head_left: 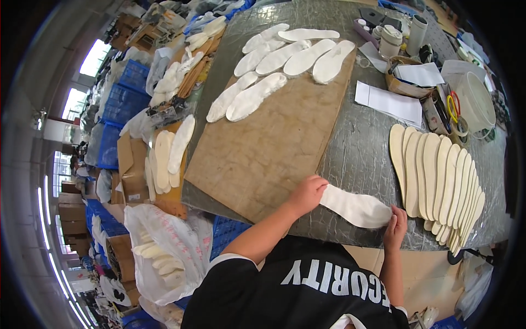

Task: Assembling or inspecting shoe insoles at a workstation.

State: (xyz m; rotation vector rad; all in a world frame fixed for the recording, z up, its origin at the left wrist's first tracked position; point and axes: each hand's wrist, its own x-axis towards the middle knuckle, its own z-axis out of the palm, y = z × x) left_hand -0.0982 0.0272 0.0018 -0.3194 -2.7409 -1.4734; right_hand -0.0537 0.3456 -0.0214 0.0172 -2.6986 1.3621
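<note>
Between my two hands stretches a white fluffy insole [356,207], held just above the grey covered table near its front edge. My left hand [308,194] pinches one end of it, beside the corner of a brown board [263,159]. At the other end the fingers of my right hand [395,227] are closed on the insole's rim. To the right of that hand lies a fanned row of cream insoles [438,175], overlapping one another. Several white insoles [304,56] lie flat on the far part of the board.
Papers [389,103], a cardboard box [408,79], a white jar [390,41], scissors [453,105] and a clear tub [475,101] crowd the far right. Left of the table stand a carton of insoles [163,159], a plastic bag [164,255] holding more, and blue crates [118,107].
</note>
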